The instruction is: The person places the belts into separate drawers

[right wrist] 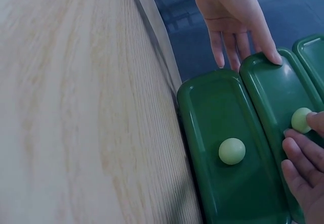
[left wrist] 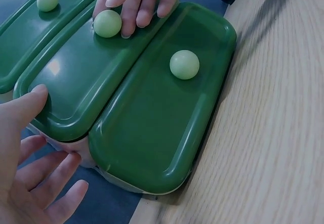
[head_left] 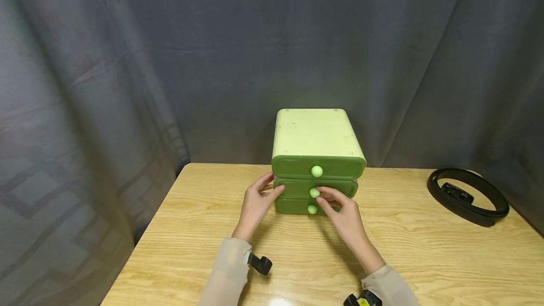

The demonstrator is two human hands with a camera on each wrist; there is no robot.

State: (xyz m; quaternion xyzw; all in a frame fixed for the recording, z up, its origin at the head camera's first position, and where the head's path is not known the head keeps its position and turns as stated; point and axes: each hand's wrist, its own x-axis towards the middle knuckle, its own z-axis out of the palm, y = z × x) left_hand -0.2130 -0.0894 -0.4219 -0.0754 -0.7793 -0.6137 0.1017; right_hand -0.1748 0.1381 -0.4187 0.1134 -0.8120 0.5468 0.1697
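A small three-drawer cabinet (head_left: 316, 131) has a pale yellow-green top and dark green drawer fronts, each with a round light-green knob. My left hand (head_left: 255, 204) holds its left side at the middle drawer (left wrist: 71, 82): the thumb presses the front, the fingers lie round the end. At the middle knob (head_left: 314, 192), my right hand (head_left: 345, 214) pinches with thumb and index finger. In the right wrist view, the thumb lies on that knob and the other fingers extend below it. The bottom knob (right wrist: 232, 151) and the top knob (head_left: 317, 171) are untouched.
The cabinet stands on a wooden table (head_left: 204, 202) near its back edge. A coiled black belt (head_left: 467, 211) with a dark buckle lies at the right. Grey curtains (head_left: 263, 60) hang behind the table and along its left side.
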